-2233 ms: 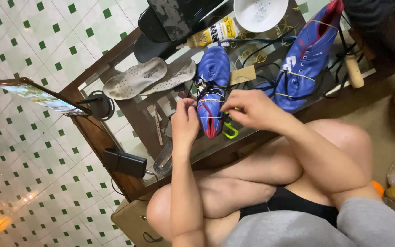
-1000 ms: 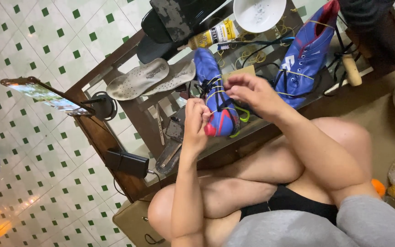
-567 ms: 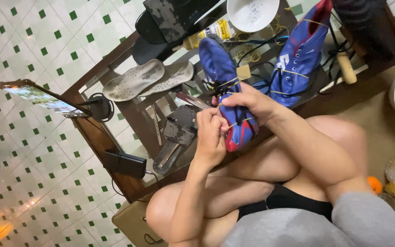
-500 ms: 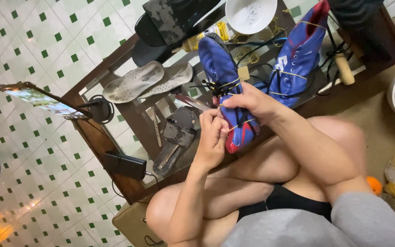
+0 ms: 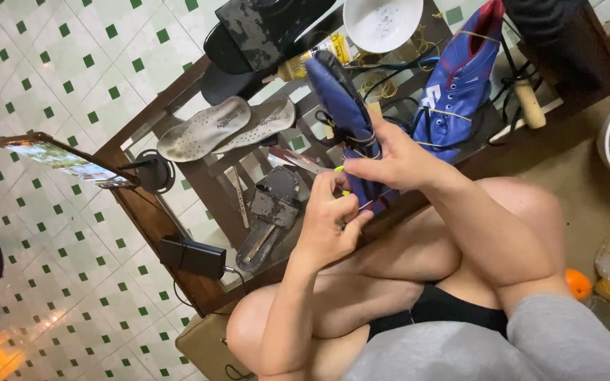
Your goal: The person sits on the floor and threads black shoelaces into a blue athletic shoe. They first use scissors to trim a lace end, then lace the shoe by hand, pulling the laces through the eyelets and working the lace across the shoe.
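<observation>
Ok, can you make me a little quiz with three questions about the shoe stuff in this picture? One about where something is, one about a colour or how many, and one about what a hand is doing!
1. Where do the two pale insoles lie?
A. On the slatted wooden table
B. On the person's knee
C. Inside the white bowl

2. What colour is the shoe standing on the table?
A. Green
B. Blue with red trim
C. Yellow

3. What is the right hand doing?
A. Resting flat on the floor
B. Holding the phone
C. Gripping the blue shoe

Answers:
1. A, since both insoles lie side by side on the table slats.
2. B, since its upper is blue with red at the top edge.
3. C, since its fingers wrap that shoe while the left hand pinches something thin just below it.
</observation>
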